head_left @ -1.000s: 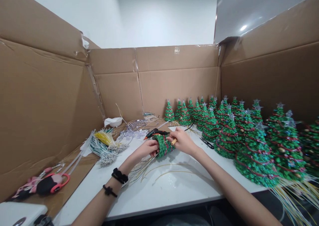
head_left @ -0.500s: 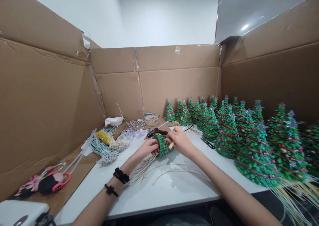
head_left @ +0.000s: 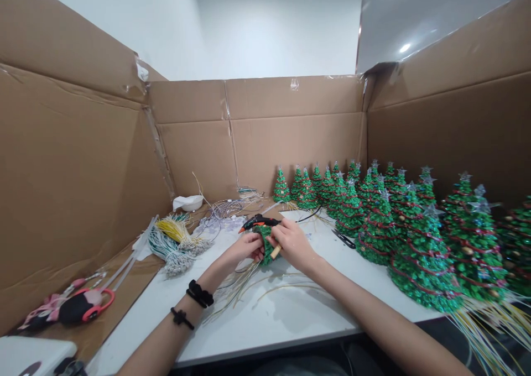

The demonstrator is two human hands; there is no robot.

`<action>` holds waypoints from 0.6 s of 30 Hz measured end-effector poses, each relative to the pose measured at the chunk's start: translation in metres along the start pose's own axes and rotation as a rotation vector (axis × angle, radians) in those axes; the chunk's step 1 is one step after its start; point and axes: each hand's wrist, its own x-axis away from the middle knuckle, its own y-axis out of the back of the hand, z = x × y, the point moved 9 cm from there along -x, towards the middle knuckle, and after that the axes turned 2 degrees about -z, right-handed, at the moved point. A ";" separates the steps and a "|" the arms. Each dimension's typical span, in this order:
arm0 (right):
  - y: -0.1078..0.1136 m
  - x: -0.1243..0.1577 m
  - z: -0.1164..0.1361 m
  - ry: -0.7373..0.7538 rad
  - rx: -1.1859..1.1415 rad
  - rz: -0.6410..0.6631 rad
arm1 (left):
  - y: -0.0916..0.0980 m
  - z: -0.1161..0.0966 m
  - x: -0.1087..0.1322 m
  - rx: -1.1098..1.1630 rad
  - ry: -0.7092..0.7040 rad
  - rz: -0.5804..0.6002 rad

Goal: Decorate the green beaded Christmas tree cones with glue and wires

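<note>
A small green beaded Christmas tree point(head_left: 266, 247) lies on its side between my hands, mostly hidden by my fingers. My left hand point(head_left: 245, 249) grips it from the left. My right hand point(head_left: 292, 245) closes over its other end, where a wooden dowel point(head_left: 276, 250) sticks out. Just beyond the hands lies a black and orange hot glue gun point(head_left: 259, 220). Loose pale wires point(head_left: 238, 290) spread on the table below my left wrist.
Several finished beaded trees point(head_left: 425, 265) with silver stars stand in rows at right on the white table point(head_left: 265, 332). Black scissors point(head_left: 344, 239) lie near them. Beaded wire bundles point(head_left: 178, 243), a white bowl point(head_left: 187, 203) and cardboard walls point(head_left: 296, 144) surround the table.
My hands have drawn closer together and moved left. The tree has turned and shifted left with them, and more of it is now covered by my fingers.
</note>
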 end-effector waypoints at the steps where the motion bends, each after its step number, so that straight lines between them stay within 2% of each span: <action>1: 0.000 0.000 -0.001 -0.011 -0.001 -0.003 | -0.001 0.000 0.002 0.019 0.017 0.012; 5: 0.003 0.002 -0.014 -0.097 -0.038 -0.024 | -0.003 0.000 0.008 0.056 0.080 0.045; 11: 0.004 0.006 -0.033 -0.289 -0.156 -0.035 | -0.007 -0.009 0.006 -0.016 -0.017 0.070; 18: -0.003 0.006 -0.024 -0.204 -0.149 0.045 | -0.007 -0.004 0.002 -0.025 -0.061 0.052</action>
